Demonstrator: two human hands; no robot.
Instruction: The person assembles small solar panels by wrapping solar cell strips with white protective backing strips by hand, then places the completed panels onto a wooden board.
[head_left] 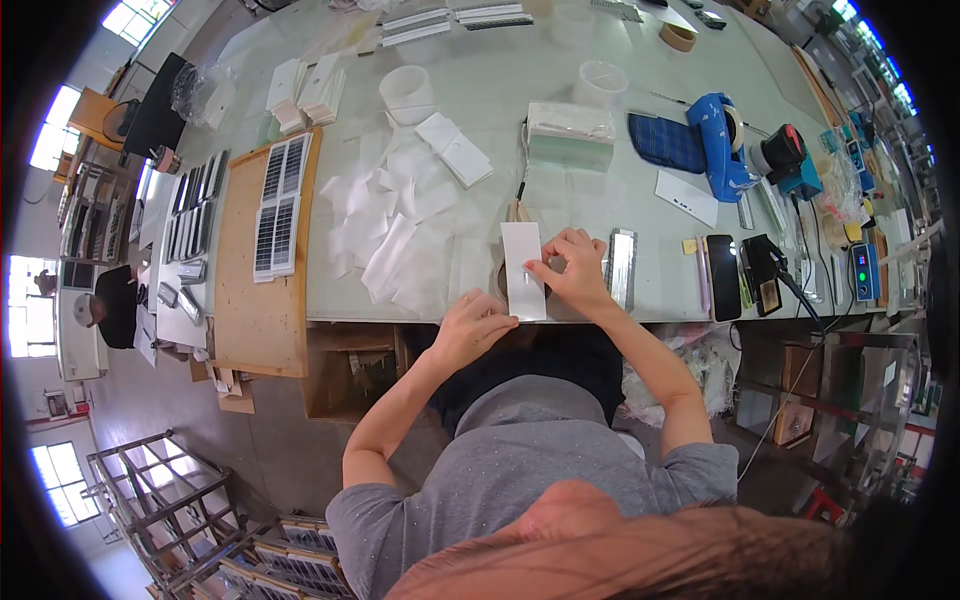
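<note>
A narrow white rectangular panel (522,245) lies lengthwise in front of me at the table's near edge. My left hand (472,325) is closed, its fingertips pinched at the panel's lower left corner. Over the panel's right side my right hand (575,268) is closed, with thumb and forefinger meeting near a small mark on the surface. Whatever those fingertips hold is too small to make out. A dark round thing shows partly behind the panel. Just above the panel is the wooden tip of a brush-like tool (519,208).
Loose white sheets (395,225) spread left of the panel, near a wooden board (232,290) bearing dark solar cell panels (282,205). To the right are a metal strip (621,268), a black phone (723,275) and a blue tape dispenser (718,150). A white-topped block (570,135) stands ahead.
</note>
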